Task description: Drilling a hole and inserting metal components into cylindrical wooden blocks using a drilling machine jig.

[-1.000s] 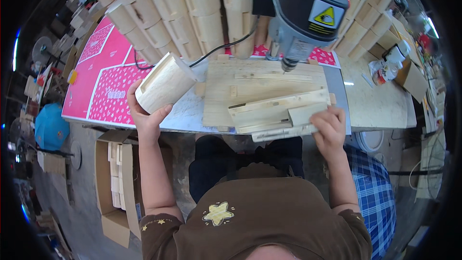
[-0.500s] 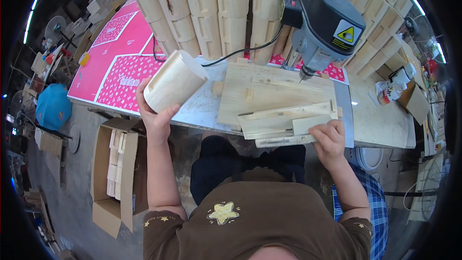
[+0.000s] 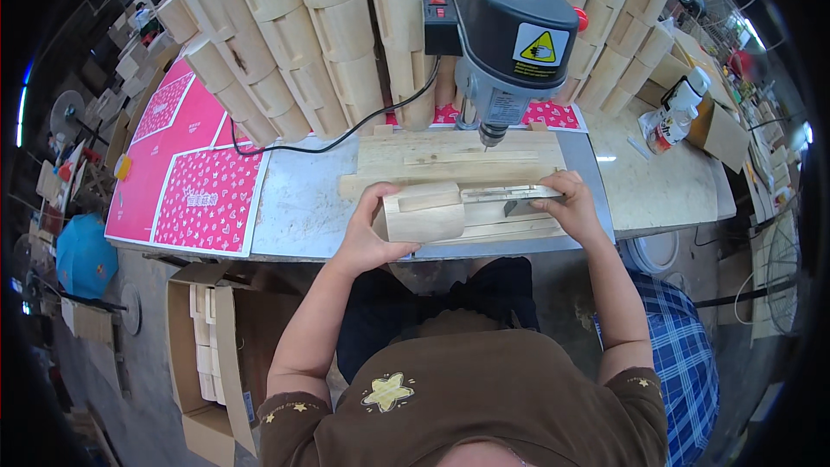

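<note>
My left hand [image 3: 367,229] is wrapped round a pale wooden cylinder [image 3: 428,218] with a long slot along its upper side. The cylinder lies on its side at the left end of a wooden jig [image 3: 510,229] near the bench's front edge. My right hand [image 3: 571,206] grips the right end of a narrow wooden strip [image 3: 510,194], which points at the cylinder's slot; whether its tip is inside I cannot tell. Behind the jig, the drill press [image 3: 510,43] holds its bit [image 3: 489,136] above a flat wooden board [image 3: 415,156].
Tall stacks of slotted wooden cylinders [image 3: 333,26] line the back of the bench. A black cable [image 3: 346,131] curves from the drill press to the left. A cardboard box [image 3: 226,329] with wooden pieces stands at lower left. A white bottle [image 3: 687,95] is at the right.
My left hand has brought the cylinder down and right onto the jig, laying it sideways. My right hand has lifted the strip's end and moved it up towards the drill. The view has shifted.
</note>
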`<state>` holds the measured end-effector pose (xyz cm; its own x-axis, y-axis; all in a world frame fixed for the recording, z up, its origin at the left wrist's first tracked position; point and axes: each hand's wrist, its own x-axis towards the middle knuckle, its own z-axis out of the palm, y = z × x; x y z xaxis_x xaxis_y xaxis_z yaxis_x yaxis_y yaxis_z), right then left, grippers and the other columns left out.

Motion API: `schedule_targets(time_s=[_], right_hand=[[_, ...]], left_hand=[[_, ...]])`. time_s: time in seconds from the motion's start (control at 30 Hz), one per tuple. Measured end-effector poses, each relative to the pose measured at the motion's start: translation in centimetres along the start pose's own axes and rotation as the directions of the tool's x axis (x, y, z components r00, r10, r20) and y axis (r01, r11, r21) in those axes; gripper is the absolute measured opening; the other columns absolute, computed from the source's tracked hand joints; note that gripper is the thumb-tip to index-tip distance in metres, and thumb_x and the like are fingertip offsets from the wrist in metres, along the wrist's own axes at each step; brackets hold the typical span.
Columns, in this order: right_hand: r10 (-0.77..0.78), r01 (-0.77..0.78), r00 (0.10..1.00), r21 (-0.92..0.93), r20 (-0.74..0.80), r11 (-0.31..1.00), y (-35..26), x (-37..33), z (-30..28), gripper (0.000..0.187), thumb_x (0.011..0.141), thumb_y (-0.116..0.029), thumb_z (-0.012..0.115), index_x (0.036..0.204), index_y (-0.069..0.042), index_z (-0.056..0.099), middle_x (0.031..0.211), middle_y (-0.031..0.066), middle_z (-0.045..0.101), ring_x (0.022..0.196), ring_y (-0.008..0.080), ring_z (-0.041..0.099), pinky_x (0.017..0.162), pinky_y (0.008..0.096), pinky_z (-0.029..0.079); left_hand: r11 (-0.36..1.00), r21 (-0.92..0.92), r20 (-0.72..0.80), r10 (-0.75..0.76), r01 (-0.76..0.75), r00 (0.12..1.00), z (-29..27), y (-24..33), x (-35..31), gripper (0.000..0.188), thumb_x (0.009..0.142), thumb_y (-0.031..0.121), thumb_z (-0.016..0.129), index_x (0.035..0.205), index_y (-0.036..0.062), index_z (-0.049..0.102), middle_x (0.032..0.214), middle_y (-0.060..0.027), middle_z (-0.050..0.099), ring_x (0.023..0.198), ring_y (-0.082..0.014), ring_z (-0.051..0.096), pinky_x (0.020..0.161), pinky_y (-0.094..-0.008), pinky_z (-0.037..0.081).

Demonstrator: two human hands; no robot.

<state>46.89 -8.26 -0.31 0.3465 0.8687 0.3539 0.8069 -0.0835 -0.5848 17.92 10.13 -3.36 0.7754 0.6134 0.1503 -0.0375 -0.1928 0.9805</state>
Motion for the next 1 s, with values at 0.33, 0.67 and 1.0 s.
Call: schedule_targets(time_s=[0.33,0.67,1.0], right_hand=[[0.011,-0.013,0.999,0.023,0.052,1.0,0.1,1.4,-0.2,0.029,0.061,-0.01,0.077,0.087,-0.005,0.066,0.082,0.0064,0.061,0.085,0.0259,0.052,0.078,0.0343,0.042],[-0.091,0.089,0.994,-0.047,-0.054,0.995,0.0,0.7,1.6,0.035,0.062,-0.004,0.074,0.095,-0.003,0.061,0.092,0.0096,0.059,0.091,0.028,0.053,0.08,0.0346,0.042],[0.013,-0.024,0.975,-0.044,-0.22,0.999,3.1,3.5,2.2,0.04,0.059,-0.003,0.075,0.096,-0.003,0.06,0.089,0.0131,0.06,0.087,0.0314,0.056,0.075,0.0369,0.046]], left_hand=[[0.989,0.106,0.087,0.097,-0.106,0.991,1.0,-2.2,1.7,0.091,0.055,0.014,0.084,0.13,0.0087,0.031,0.13,-0.0106,0.038,0.121,-0.0238,0.039,0.102,-0.0353,0.031],[0.976,0.188,-0.08,0.128,-0.111,0.989,5.8,-2.0,2.1,0.093,0.061,0.023,0.082,0.134,0.002,0.028,0.132,-0.0213,0.036,0.124,-0.0321,0.035,0.103,-0.0377,0.029],[0.632,0.775,-0.162,0.219,-0.013,0.962,7.5,-2.6,4.3,0.067,0.062,0.034,0.075,0.119,0.0073,0.052,0.1,-0.0086,0.054,0.098,-0.0259,0.048,0.093,-0.0452,0.026]])
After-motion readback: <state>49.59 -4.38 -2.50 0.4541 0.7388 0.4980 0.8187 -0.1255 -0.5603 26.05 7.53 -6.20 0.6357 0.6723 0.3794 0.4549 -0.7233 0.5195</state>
